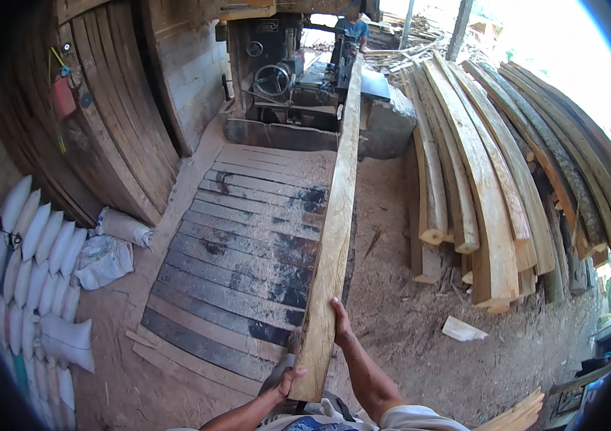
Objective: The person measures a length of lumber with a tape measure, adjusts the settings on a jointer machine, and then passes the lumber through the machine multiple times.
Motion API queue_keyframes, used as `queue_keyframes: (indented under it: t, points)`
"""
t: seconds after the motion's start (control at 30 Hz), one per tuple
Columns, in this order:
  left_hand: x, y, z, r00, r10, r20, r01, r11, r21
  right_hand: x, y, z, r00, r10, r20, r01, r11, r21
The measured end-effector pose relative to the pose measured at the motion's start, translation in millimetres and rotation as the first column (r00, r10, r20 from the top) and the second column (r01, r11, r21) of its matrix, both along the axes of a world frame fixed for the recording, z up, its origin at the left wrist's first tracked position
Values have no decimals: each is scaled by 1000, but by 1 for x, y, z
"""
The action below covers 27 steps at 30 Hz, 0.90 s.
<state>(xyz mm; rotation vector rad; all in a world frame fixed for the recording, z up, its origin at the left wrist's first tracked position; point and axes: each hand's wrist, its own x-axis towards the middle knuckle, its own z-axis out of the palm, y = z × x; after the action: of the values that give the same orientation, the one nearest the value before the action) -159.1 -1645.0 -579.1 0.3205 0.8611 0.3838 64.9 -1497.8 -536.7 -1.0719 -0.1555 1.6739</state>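
Note:
A long, rough-sawn wooden beam (333,230) stretches from my body toward the machine at the back. My left hand (289,381) grips its left edge close to the near end, with the thumb on the top face. Farther along, my right hand (342,321) holds the right edge, fingers partly hidden beneath the wood. The beam's far end reaches a dark sawmill machine (287,72) with handwheels. Beside that end stands another person in a blue shirt (355,29); whether they touch the beam is too small to tell.
Stacked timber beams (481,208) lie along the right. A wood offcut (463,330) rests on the dirt floor. Slatted boards (233,244), strewn with sawdust, cover the floor left of my beam. Filled white sacks (39,251) are piled at far left, near leaning planks (111,108).

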Motion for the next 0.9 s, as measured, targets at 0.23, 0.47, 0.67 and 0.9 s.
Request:
queue_keyframes:
  t: [0.23,0.47,0.67,0.9]
  points:
    - [-66,-186,-8,998,23,51,-22,999,-28,-64,-174,36,997,4,79,2,997,-82]
    - [-139,-340,-3,995,101,4,-101,995,12,-141,-326,34,985,-17,170,30,997,-71]
    - [-202,-440,47,997,81,1,-81,997,10,-195,-434,3,994,-9,113,14,999,-45]
    - [-270,-544,96,983,156,94,-148,985,-92,-279,-551,8,986,-78,146,57,988,142]
